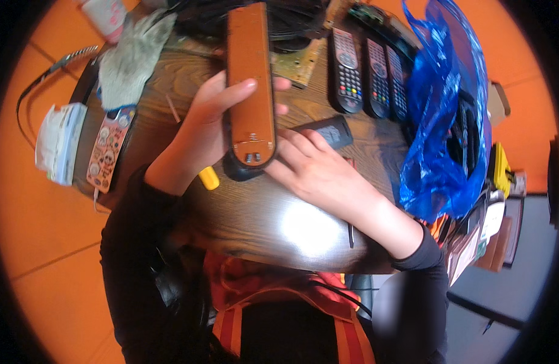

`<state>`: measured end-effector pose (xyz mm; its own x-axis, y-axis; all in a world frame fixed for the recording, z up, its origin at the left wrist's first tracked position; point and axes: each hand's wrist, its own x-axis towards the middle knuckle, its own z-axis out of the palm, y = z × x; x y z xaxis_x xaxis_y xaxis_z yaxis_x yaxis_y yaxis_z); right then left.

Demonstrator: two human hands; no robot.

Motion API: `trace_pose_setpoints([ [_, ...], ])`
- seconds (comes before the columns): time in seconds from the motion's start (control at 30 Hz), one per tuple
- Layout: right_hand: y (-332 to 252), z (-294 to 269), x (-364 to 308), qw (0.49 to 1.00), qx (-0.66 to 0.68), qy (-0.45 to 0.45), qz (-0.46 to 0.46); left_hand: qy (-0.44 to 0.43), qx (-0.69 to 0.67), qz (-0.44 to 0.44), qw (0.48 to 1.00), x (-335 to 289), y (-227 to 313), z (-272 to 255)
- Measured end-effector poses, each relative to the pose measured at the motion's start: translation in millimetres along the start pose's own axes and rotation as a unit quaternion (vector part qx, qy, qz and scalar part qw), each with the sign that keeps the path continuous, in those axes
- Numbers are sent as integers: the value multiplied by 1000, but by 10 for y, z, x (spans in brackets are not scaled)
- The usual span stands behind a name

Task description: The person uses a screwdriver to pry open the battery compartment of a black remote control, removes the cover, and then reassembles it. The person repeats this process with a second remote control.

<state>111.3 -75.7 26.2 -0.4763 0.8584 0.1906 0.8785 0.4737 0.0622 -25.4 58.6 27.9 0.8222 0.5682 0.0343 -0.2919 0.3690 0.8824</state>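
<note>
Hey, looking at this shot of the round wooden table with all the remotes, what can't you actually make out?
Head view only:
- Front of the long orange-backed remote: turned away; left hand grips it.
- Dark cover piece: partly under the right hand.
- Contents of the blue plastic bag: crumpled film hides them.
- Yellow-handled tool: mostly behind the left wrist.
- Tabletop: glare washes out the grain.
- Items at the right rim: bent and cut off.

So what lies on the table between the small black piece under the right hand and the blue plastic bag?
In the head view, only bare wood grain of the table separates the small black piece from the blue plastic bag.
</note>
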Motion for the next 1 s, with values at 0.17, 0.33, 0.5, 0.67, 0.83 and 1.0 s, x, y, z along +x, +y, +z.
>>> trace_pose_setpoints([
  [0.17, 68, -142, -54, 995, 50, -82, -19, -23, -78, 12, 997, 7, -91, -32],
  [0.33, 61, -201, -60, 994, 13, -101, -41, -40, -86, 6, 996, 15, -152, -49],
  [0.5, 62, -339, -106, 995, -25, -88, -48, -38, -93, 14, 995, 13, -169, -36],
  [0.67, 22, -569, -269, 1000, 6, -23, -12, -25, -103, 7, 994, 4, -183, -21],
  [0.83, -11, -708, -514, 985, -50, 156, 60, -31, -83, 0, 996, -5, -179, 20],
  [1.0, -117, -510, -736, 894, -33, 394, 210, -44, -90, -26, 995, -55, -186, 75],
])
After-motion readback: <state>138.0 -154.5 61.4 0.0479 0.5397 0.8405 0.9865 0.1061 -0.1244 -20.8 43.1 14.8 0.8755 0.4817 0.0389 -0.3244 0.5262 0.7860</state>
